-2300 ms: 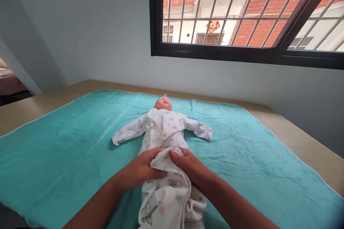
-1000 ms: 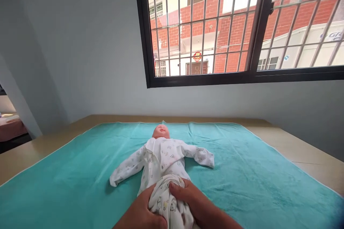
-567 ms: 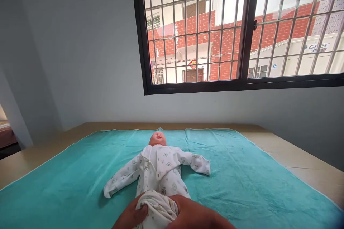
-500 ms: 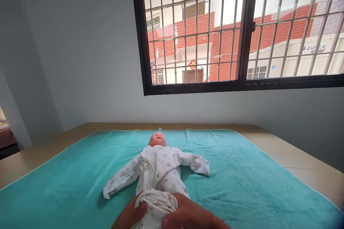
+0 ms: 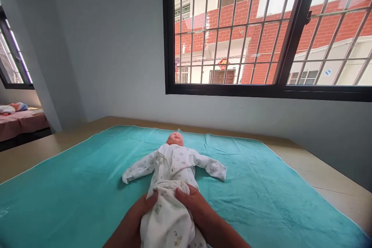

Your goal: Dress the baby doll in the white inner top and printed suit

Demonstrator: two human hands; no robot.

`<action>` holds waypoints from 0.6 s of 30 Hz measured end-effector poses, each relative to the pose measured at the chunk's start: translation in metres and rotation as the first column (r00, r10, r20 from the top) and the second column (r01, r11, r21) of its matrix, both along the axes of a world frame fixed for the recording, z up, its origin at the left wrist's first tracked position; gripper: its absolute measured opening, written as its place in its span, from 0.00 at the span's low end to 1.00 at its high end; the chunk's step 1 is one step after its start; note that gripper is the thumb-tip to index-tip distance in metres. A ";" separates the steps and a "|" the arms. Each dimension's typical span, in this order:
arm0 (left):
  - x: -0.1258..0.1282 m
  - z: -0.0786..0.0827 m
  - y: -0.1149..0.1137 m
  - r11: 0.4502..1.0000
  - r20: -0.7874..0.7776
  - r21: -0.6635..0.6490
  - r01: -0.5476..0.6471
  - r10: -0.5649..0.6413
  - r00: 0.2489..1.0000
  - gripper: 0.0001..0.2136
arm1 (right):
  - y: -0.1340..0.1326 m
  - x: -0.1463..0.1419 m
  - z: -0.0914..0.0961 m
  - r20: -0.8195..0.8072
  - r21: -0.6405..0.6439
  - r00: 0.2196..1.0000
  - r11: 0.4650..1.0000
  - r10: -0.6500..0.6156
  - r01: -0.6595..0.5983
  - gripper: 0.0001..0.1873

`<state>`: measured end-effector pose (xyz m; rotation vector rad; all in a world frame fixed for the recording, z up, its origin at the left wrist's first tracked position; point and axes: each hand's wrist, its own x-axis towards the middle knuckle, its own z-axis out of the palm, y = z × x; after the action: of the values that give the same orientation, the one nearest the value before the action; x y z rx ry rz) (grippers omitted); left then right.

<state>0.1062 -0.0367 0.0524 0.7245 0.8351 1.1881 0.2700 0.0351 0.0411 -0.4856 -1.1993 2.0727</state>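
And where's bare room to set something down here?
Two wide patches of turquoise towel: one between the printed jacket's left-side sleeve and the towel's left edge, another from the opposite sleeve to the right edge. Strips of wooden tabletop outside those edges are bare. The middle is crowded: doll, jacket, left hand and right hand gripping a bunched baby garment.

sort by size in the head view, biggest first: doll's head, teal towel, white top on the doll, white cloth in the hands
1. Teal towel
2. White top and white cloth: unsure, cloth nearer camera
3. Doll's head
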 end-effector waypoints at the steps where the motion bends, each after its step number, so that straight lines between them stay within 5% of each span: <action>1: 0.004 0.005 -0.005 0.998 0.053 -0.066 -0.005 0.009 0.999 0.26 | -0.002 0.002 0.002 0.027 0.028 0.999 0.999 0.036 -0.036 0.30; 5: 0.016 0.012 -0.019 0.986 0.161 -0.167 -0.002 0.029 0.986 0.29 | -0.002 0.010 0.005 0.210 0.136 0.963 0.970 0.168 -0.199 0.30; 11: 0.011 -0.002 -0.026 0.996 -0.030 0.009 -0.084 0.084 0.996 0.30 | -0.002 -0.006 -0.004 0.059 0.099 0.995 0.993 -0.077 0.071 0.23; 15: 0.012 -0.005 -0.033 0.993 -0.107 0.117 -0.007 0.019 0.994 0.38 | -0.005 -0.011 -0.001 0.026 0.063 0.996 0.994 -0.089 0.087 0.22; 18: 0.017 -0.003 -0.035 0.993 -0.070 0.069 -0.101 0.106 0.992 0.34 | -0.006 -0.009 0.000 0.026 0.045 0.999 0.999 -0.029 0.028 0.23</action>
<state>0.1227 -0.0715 0.0498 0.7894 0.9074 1.2928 0.2615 0.0293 0.0407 -0.5087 -1.2441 2.0171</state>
